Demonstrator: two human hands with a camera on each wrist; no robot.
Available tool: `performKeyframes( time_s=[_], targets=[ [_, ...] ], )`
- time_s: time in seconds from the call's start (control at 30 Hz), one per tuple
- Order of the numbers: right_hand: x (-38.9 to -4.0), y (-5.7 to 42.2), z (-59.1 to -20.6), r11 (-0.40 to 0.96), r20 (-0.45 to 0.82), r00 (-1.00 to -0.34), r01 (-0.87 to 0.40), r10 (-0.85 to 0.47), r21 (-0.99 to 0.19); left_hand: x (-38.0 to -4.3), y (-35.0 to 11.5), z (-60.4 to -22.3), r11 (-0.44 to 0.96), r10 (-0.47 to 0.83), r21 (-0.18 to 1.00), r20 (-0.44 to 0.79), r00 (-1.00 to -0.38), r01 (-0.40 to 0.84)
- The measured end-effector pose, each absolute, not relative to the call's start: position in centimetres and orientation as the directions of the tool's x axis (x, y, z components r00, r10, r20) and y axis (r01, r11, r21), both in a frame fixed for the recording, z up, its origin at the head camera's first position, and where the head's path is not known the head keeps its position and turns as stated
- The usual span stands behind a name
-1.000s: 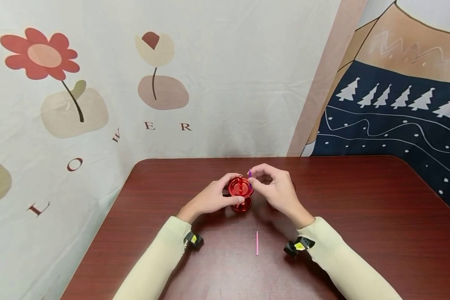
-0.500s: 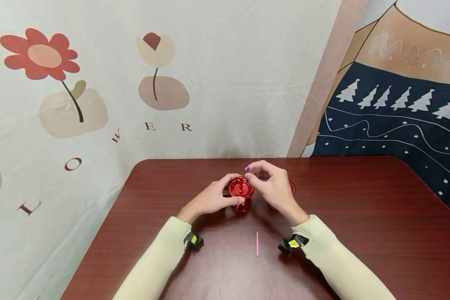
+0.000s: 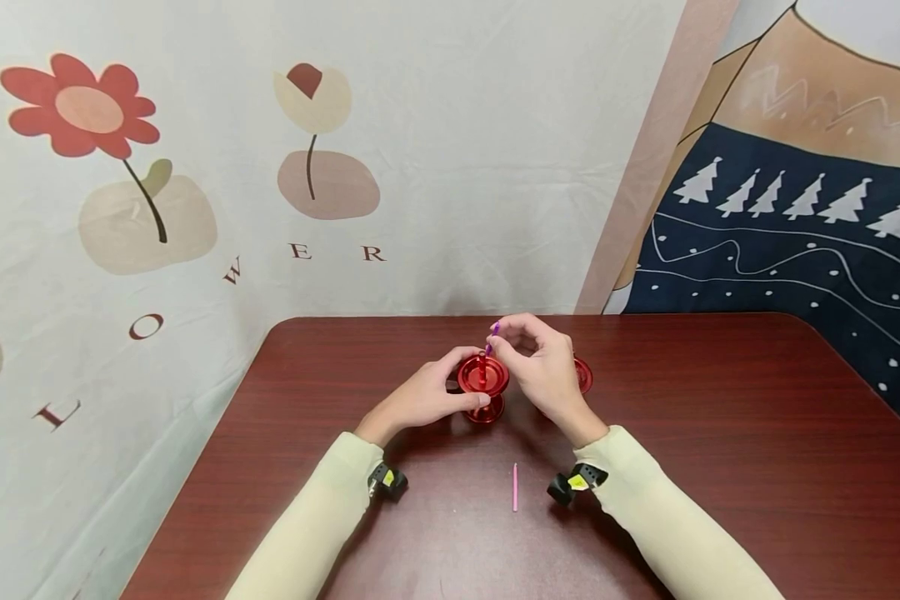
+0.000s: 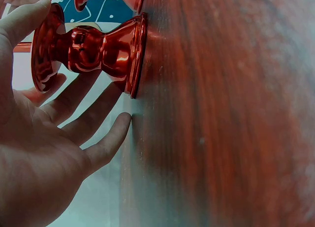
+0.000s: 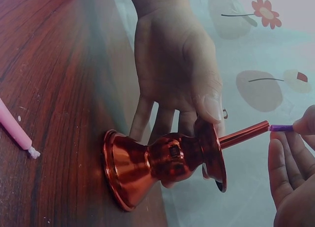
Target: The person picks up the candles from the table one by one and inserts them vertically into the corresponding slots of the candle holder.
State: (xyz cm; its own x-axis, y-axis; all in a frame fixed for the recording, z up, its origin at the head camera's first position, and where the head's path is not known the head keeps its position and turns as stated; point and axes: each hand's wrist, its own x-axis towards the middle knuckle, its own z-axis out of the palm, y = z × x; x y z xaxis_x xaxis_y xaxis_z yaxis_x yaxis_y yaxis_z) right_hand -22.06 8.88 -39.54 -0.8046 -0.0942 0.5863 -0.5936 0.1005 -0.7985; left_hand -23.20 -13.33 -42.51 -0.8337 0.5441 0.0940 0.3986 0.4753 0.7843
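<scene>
A shiny red metal candle holder (image 5: 172,155) stands on the table, with a slim tube (image 5: 243,134) rising from its dish. My left hand (image 3: 429,392) grips the dish rim, thumb on the near side and fingers round the far side. Thumb and fingers of my right hand (image 3: 549,371) pinch a thin purple candle (image 3: 493,337) above the holder. In the right wrist view the candle's lower end is right at the mouth of the tube, roughly in line with it. The left wrist view shows the holder's stem and base beside my spread fingers.
Behind my right hand is a second red candle holder (image 3: 584,375), partly hidden. A pink candle (image 3: 515,487) lies on the brown wooden table (image 3: 720,433), nearer to me, between my forearms. Printed cloth (image 3: 480,167) hangs at the table's back edge.
My right hand has moved left and up, bringing the purple candle from beside the dish to the tube's top. More of the second holder now shows. The left hand keeps its grip in place.
</scene>
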Motion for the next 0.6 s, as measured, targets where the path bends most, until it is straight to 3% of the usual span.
performKeyframes(
  time_s=[0.6],
  targets=[
    [-22.23,8.39,-39.64,0.106,0.620,-0.776,-0.630,-0.119,-0.769,-23.28,-13.33,-42.64,0.479,0.543,0.779,0.099,-0.834,0.404]
  ],
)
